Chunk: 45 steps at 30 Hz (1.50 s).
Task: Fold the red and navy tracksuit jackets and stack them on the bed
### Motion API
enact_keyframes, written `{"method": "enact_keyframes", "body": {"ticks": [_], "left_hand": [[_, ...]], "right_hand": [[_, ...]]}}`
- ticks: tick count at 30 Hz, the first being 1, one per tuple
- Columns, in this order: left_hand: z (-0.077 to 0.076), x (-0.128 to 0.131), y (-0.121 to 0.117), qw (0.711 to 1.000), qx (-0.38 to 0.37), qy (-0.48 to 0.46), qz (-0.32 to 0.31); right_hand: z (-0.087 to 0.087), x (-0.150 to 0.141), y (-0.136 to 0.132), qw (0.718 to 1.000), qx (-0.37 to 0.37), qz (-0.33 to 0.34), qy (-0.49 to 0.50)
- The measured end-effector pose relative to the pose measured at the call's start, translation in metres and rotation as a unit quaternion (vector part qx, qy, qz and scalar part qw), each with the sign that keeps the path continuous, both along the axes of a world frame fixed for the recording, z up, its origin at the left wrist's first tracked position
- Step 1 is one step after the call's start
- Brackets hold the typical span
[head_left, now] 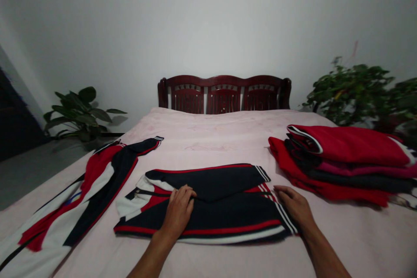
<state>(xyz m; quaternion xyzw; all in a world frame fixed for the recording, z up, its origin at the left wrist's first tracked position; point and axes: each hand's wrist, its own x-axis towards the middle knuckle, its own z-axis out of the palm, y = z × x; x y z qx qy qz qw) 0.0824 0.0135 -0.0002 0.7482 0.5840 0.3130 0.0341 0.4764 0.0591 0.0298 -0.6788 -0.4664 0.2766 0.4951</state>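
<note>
Pink bedspread [208,139] under folded track jacket [228,217], dark wooden headboard [224,95] beyond.

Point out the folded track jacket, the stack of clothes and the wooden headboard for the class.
Folded track jacket [234,213], head view, navy body panel.
Stack of clothes [345,145], head view, top red garment.
Wooden headboard [224,97], head view, middle slatted panel.

No words or numbers can be read on the folded tracksuit jacket [221,186] or the stacked clothes [342,147]. A small coloured patch [72,198] on the spread-out jacket [107,178] might be a badge, but it is too blurred to tell.
</note>
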Motion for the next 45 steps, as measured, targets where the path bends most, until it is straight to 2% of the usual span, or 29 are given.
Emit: {"method": "enact_keyframes", "body": {"ticks": [27, 33, 37, 40, 42, 45], "left_hand": [[0.001, 0.000, -0.001, 1.000, 0.009, 0.008, 0.002], [0.002, -0.002, -0.002, 0.997, 0.041, 0.035, 0.048], [0.013, -0.018, 0.008, 0.990, 0.081, 0.051, 0.099], [0.019, -0.038, 0.020, 0.984, 0.081, 0.089, 0.131], [0.017, -0.054, 0.026, 0.976, 0.051, 0.134, 0.166], [0.006, -0.077, 0.030, 0.958, -0.029, 0.200, 0.203]], "right_hand": [[-0.014, 0.009, 0.005, 0.999, 0.017, 0.019, -0.027], [-0.016, 0.010, 0.007, 1.000, 0.001, 0.019, -0.006], [-0.018, 0.011, 0.008, 1.000, -0.002, 0.018, -0.010], [-0.016, 0.010, 0.007, 1.000, -0.004, 0.014, -0.010], [-0.014, 0.008, 0.006, 1.000, -0.007, 0.011, -0.009], [-0.013, 0.008, 0.005, 1.000, -0.003, 0.012, -0.023]]}}
